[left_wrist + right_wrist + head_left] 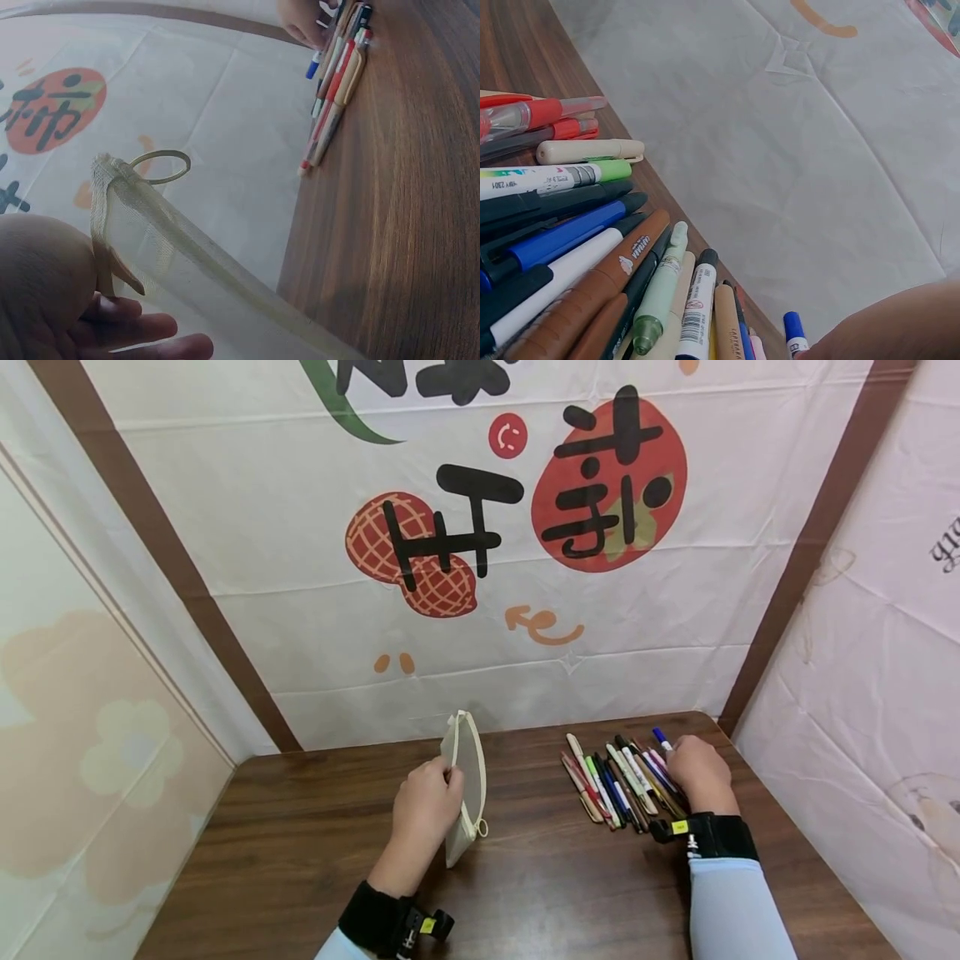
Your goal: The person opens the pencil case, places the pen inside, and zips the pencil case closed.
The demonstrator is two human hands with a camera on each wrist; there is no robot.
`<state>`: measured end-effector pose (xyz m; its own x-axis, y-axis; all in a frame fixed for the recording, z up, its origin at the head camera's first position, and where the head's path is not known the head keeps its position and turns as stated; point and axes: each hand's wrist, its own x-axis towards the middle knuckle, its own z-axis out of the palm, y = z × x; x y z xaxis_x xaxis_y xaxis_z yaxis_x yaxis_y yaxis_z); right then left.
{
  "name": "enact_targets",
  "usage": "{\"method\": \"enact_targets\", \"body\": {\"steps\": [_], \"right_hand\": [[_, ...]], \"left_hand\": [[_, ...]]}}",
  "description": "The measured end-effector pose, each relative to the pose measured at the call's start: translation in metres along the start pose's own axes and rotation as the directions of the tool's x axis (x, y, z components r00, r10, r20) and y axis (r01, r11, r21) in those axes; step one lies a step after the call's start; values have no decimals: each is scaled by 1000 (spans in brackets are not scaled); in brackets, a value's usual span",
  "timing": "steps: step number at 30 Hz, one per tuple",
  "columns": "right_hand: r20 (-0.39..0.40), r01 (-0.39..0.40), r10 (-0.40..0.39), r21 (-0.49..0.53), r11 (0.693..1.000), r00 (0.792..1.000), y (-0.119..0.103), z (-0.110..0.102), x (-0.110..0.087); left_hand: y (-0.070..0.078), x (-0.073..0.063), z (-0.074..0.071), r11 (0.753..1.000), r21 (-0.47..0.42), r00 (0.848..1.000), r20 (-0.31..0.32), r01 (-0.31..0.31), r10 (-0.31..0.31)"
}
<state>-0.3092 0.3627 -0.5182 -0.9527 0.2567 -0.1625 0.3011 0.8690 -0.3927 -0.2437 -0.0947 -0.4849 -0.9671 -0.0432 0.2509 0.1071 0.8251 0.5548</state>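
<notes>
My left hand (427,802) grips a pale mesh zip pouch (470,768) by its edge and holds it on end over the table. In the left wrist view the pouch (195,255) shows a ring pull (161,166) at its corner. My right hand (699,768) is at the right end of a row of pens (618,785), with its fingers on a white marker with a blue cap (662,737). That blue cap (793,325) sticks out past the hand in the right wrist view; most of the marker's body is hidden.
The pens lie side by side on the brown wooden table (315,835), among them a brown pen (600,289), a pale green one (662,289) and red ones (547,112). A printed cloth (315,635) hangs behind the table's far edge, with another cloth (862,693) at the right.
</notes>
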Motion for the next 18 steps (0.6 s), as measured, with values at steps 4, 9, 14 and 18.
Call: {"method": "enact_targets", "body": {"steps": [4, 9, 14, 18], "right_hand": [[-6, -12, 12, 16, 1000, 1000, -1, -4, -3], [-37, 1, 0, 15, 1000, 999, 1, -5, -6], [-52, -19, 21, 27, 999, 998, 1, -6, -6], [-56, -47, 49, 41, 998, 997, -2, -10, -7]], "left_hand": [[1, 0, 1, 1000, -4, 1000, -9, 10, -10], [0, 0, 2, 1000, 3, 1000, -12, 2, -2], [-1, -1, 3, 1000, 12, 1000, -11, -4, 4], [-1, -2, 3, 1000, 22, 1000, 2, 0, 0]]}}
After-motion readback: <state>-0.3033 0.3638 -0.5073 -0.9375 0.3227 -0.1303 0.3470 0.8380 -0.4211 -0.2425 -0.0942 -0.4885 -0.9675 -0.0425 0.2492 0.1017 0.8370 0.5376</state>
